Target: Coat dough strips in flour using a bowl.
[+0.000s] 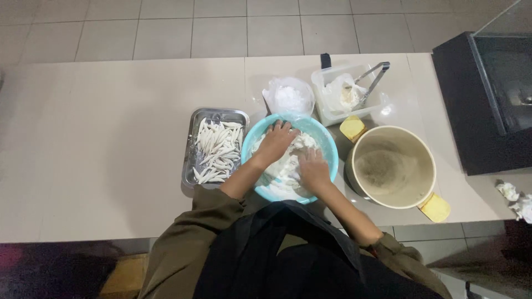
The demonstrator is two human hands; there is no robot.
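A light blue bowl sits on the beige counter in front of me and holds white dough. My left hand presses down into the dough at the bowl's far side, fingers spread over it. My right hand rests palm down on the dough nearer to me. Left of the bowl, a metal tray carries several thin white dough sticks.
A large beige pot with yellow handles stands right of the bowl. Behind are a clear bag of white flour and a clear plastic tub with metal tongs. A black cabinet is at far right, crumpled tissue near it.
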